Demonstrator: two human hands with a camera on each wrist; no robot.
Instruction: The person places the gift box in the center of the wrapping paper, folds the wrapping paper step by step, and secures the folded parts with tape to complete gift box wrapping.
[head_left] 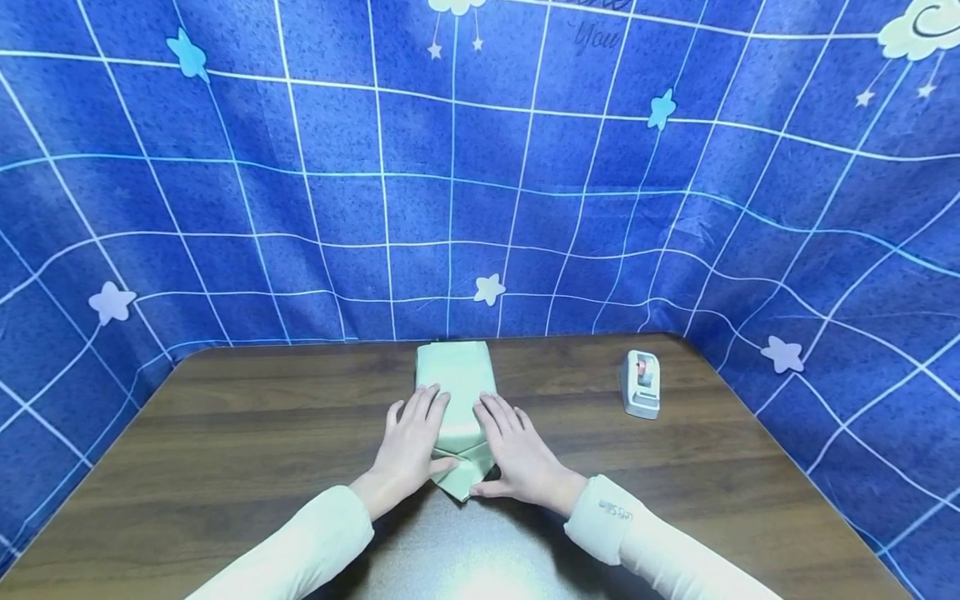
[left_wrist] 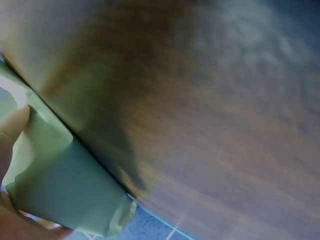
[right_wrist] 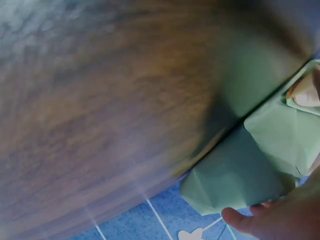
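A box-shaped package in light green paper (head_left: 456,371) lies lengthwise near the table's far edge. At its near end the paper is folded into a pointed flap (head_left: 463,482). My left hand (head_left: 405,442) rests on the package's left side, fingers extended along the top, its thumb on the folded end. On the right side, my right hand (head_left: 525,462) lies with straight fingers over the top edge and its thumb by the flap's tip. Both wrist views show the paper's side wall (left_wrist: 75,185) and folded end (right_wrist: 290,130); each hand is partly cut off there.
A white tape dispenser (head_left: 641,400) stands at the right of the brown wooden table (head_left: 285,417). Behind the table and along its sides hangs a blue curtain (head_left: 420,208) with stars and grid lines.
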